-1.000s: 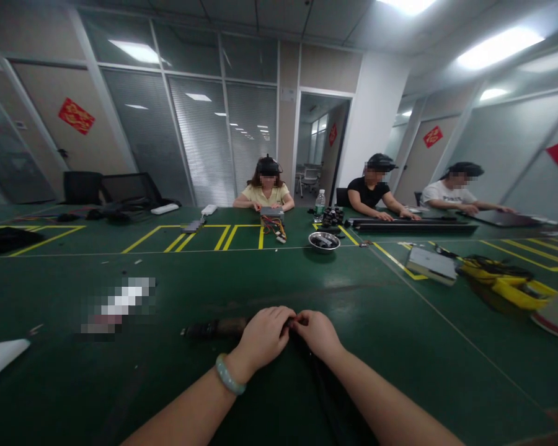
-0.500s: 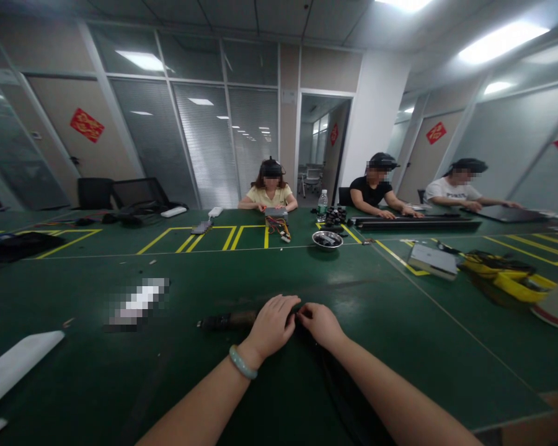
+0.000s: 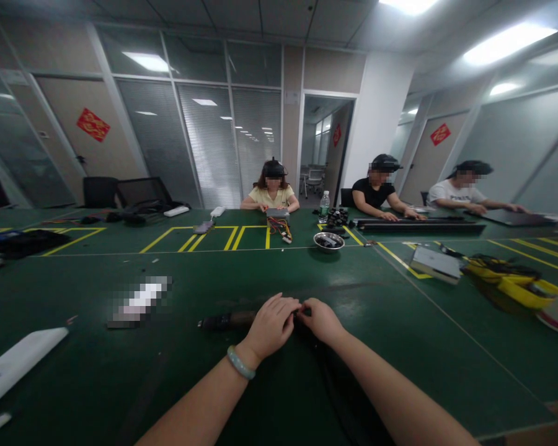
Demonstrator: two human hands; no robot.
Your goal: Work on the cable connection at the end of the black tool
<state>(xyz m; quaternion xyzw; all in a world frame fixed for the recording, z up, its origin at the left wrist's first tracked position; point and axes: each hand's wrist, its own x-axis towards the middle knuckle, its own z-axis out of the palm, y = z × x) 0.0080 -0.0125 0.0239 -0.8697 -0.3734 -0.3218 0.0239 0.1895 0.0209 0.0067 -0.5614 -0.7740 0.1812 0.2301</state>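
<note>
A dark, tube-shaped electric screwdriver lies across the green table in front of me, its narrow tip pointing left. My left hand is closed over its body from above, hiding the middle part. At the tool's rear end, my right hand pinches with thumb and forefinger close to the left fingertips. What exactly sits in that pinch is mostly covered, but it looks like the cord end. From there a black cord runs down toward me, under my right forearm.
Left of my hands lie a blurred-out flat item and a white slab-like object. Ahead stands a metal bowl of dark parts near a water bottle. Several people sit across the table. A yellow tray is at right.
My view has shifted slightly, so the room appears a little further right. Both hands stay at the screwdriver's rear end, with only small finger movement.
</note>
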